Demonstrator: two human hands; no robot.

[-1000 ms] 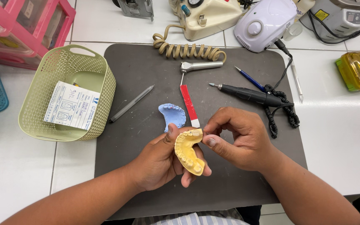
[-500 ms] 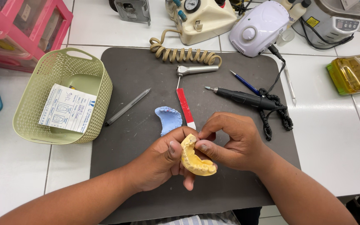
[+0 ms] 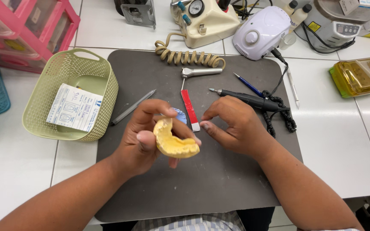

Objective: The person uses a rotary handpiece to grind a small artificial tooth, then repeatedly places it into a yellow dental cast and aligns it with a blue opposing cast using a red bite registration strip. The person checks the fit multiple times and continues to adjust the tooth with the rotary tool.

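— Since half a second ago, what has shifted?

— Both hands have come apart. From my remote seat I see my right hand (image 3: 232, 128) has let go of the yellow horseshoe-shaped plaster dental cast (image 3: 172, 141) and now hovers just beside it, its grip narrow and empty, fingers curled, index tip near the cast's right end.

— And the left?

— My left hand (image 3: 144, 137) alone holds the cast, grip closed around its left end, thumb across the front, lifted over the dark grey rubber mat (image 3: 219, 179) on the white tabletop (image 3: 335, 141).

— What lies around it?

— A pale blue curved plate (image 3: 180, 114) peeks out behind my left fingers. Just beyond it lies a red-and-white flat strip tool (image 3: 190, 109); a black corded handpiece (image 3: 247, 99) rests past my right hand. A green perforated plastic basket (image 3: 71, 70) holding a printed paper slip (image 3: 76, 107) sits at the mat's left edge.
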